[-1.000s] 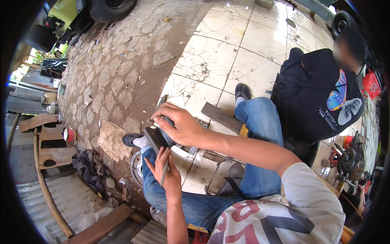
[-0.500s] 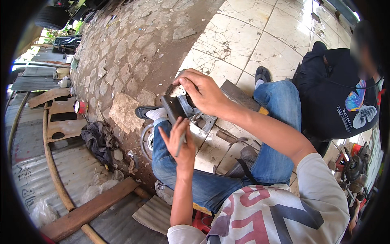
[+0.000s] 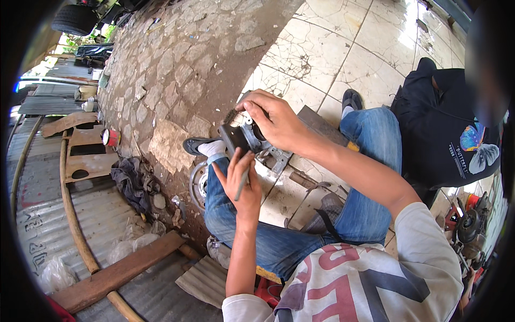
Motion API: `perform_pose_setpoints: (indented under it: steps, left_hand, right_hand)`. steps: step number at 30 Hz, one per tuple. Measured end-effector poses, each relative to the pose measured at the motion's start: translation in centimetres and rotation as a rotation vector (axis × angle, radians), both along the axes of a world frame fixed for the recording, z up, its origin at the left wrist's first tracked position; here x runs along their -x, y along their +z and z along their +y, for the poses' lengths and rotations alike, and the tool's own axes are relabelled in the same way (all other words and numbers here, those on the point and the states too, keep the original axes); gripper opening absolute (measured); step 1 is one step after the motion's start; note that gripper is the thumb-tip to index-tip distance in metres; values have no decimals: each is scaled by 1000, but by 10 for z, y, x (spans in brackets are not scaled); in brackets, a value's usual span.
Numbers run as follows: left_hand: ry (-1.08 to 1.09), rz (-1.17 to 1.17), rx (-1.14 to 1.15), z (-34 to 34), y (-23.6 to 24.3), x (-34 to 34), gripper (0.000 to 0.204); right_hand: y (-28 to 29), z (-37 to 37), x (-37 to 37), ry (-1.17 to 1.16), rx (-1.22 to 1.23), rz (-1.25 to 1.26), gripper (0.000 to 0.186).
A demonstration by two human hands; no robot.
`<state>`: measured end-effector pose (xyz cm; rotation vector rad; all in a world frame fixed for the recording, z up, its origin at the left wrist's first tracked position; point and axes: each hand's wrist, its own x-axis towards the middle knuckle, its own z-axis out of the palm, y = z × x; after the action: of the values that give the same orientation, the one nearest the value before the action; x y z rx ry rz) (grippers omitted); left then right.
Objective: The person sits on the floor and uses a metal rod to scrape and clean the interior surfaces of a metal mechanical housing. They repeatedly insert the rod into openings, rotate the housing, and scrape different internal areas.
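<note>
While the left grip (image 3: 242, 185) pinches a black part (image 3: 235, 139), the right grip (image 3: 272, 119) a brush (image 3: 230, 116), jeans (image 3: 257, 239) half-hide a disc (image 3: 200, 183).

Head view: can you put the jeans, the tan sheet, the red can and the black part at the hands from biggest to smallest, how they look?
1. Jeans
2. Tan sheet
3. Black part and red can: unsure. The part is nearer the camera, and the left hand covers some.
</note>
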<state>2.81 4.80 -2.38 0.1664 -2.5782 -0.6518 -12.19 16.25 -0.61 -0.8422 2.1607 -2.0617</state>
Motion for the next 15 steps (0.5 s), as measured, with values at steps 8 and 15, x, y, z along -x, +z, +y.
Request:
perform_pose_setpoints:
  steps: [8, 15]
  left_hand:
    - [1, -26, -2, -2, 1, 0, 14]
    - [-30, -49, -64, 10, 7, -1, 15]
  right_hand:
    - [0, 0, 1, 1, 9, -34, 26]
    - [2, 0, 3, 10, -6, -60, 26]
